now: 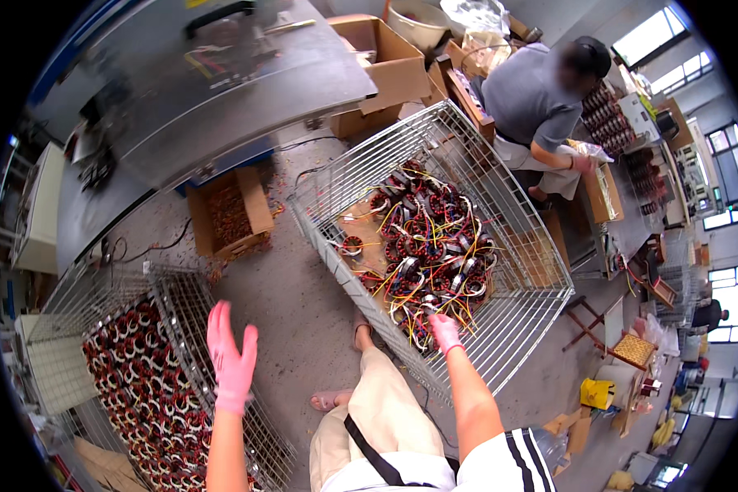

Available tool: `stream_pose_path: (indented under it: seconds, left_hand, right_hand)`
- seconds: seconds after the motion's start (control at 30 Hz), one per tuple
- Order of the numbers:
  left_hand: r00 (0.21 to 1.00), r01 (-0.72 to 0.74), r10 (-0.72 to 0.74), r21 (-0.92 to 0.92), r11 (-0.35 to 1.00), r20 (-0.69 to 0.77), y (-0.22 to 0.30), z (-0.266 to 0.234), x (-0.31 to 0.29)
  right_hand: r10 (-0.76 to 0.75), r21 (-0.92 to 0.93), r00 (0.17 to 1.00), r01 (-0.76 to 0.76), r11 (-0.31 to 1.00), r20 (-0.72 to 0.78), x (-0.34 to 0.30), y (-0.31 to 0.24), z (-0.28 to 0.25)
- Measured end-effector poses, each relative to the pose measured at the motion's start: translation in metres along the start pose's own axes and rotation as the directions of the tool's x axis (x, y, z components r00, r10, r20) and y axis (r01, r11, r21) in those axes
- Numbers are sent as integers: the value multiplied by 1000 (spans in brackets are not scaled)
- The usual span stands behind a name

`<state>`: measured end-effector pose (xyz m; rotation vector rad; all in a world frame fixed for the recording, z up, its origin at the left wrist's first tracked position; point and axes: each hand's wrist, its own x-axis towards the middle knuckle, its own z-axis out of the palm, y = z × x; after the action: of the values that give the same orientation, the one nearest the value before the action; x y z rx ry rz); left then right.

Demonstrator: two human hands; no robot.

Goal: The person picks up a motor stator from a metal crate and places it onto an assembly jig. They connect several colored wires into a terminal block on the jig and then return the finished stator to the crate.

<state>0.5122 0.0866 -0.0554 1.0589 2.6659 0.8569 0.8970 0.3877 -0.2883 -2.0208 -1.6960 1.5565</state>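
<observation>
Inside the wire basket, right hand meets coils, can't tell if pinching; left hand spread, empty. Best lift singly, untangling leads.

Gloves, lower half: pink; coils, centre: red, black, white, yellow; sleeve, bottom: white, black stripes; trousers, bottom: beige; bag, lower right: yellow; shirt, upper right: grey

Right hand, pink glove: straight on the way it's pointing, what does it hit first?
The right hand would likely meet the heap of dark ring-shaped coils with red, yellow and white wires inside the silver wire-mesh basket; it looks to be at the heap's near edge, though depth is unclear.
</observation>
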Motion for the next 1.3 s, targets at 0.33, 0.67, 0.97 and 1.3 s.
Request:
stream_pose_path:
  seconds: [0.33,0.67,0.97,1.3]
  left_hand:
    - [996,-84,91,209,974,-24,59,210,259]
    - [1000,-28,15,528,849,27,56,250,268]
    - [994,57,-93,466,883,54,52,250,265]
    - [1000,-26,17,484,874,23,49,231,266]
  right_hand:
    - [-293,-270,913,369,889,284,174,-157,144]
    - [-347,-649,765,644,405,542,335,-153,292]
    - [-264,-770,780,616,165,567,348,-92,354]
    - [124,-445,943,28,895,309,193,-124,217]
